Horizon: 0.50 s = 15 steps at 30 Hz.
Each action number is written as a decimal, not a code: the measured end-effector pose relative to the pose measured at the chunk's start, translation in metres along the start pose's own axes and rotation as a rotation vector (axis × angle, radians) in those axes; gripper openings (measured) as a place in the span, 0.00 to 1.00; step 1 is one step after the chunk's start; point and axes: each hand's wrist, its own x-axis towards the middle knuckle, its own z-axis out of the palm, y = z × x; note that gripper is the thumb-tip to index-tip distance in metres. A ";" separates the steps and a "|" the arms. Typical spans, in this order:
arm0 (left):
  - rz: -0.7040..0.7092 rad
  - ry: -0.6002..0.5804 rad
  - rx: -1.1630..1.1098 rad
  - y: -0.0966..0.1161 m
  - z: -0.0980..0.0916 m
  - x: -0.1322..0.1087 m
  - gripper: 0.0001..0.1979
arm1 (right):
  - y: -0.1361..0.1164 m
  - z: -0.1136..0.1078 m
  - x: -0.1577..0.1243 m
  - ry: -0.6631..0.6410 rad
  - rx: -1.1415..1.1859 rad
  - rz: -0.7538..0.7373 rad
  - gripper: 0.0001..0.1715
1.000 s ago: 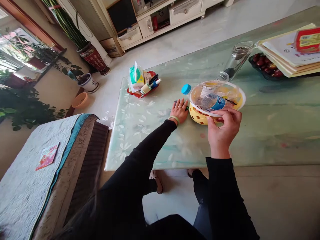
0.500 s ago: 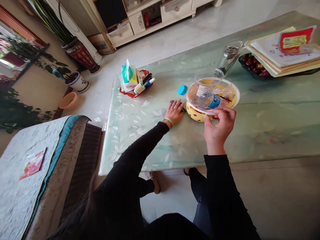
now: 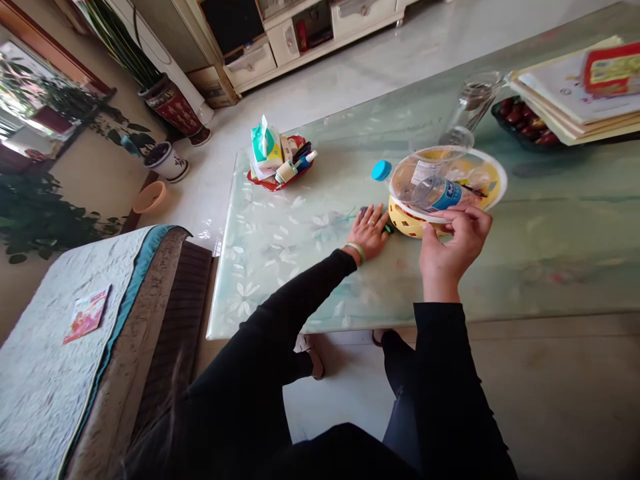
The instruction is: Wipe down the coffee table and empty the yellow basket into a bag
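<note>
My right hand (image 3: 454,250) grips the near rim of a yellow plastic basket (image 3: 406,222) with a white edge, thumb outside and fingers over the rim. Inside the basket lie a clear plastic bottle with a blue label (image 3: 447,195), clear plastic containers and crumpled wrapping. My left hand (image 3: 369,235) rests on the table just left of the basket, palm down with fingers stretched out. It covers most of a small dark object (image 3: 389,228) whose kind I cannot make out. Behind that hand, a blue cap (image 3: 381,171) shows close to the basket's left side.
A red tray (image 3: 273,185) with tissues and small bottles stands at the table's far left. Behind the basket is a clear glass jar (image 3: 475,100). Papers (image 3: 555,93) lie over a dark bowl of red fruit (image 3: 520,123) at the right. A sofa (image 3: 165,333) is left.
The view has shifted slightly, so the table and its things appear further right. My right hand stays on the basket's rim and my left hand stays flat beside it.
</note>
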 end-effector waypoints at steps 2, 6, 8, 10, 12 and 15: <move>-0.028 0.007 0.002 -0.008 0.001 0.038 0.33 | 0.002 0.000 0.002 -0.001 -0.018 -0.002 0.12; -0.071 0.030 -0.010 -0.025 0.003 0.104 0.32 | 0.006 -0.002 0.007 -0.014 -0.044 -0.028 0.12; -0.079 0.031 -0.028 -0.032 0.003 0.126 0.32 | 0.006 -0.002 0.008 -0.014 -0.056 -0.044 0.14; -0.084 0.028 -0.052 -0.035 0.002 0.138 0.33 | 0.005 -0.002 0.009 -0.024 -0.077 -0.043 0.15; -0.095 0.027 -0.071 -0.035 -0.001 0.137 0.33 | 0.004 -0.002 0.009 -0.052 -0.099 -0.025 0.16; -0.112 0.018 -0.075 -0.031 -0.008 0.103 0.34 | 0.002 -0.003 0.010 -0.092 -0.095 0.006 0.17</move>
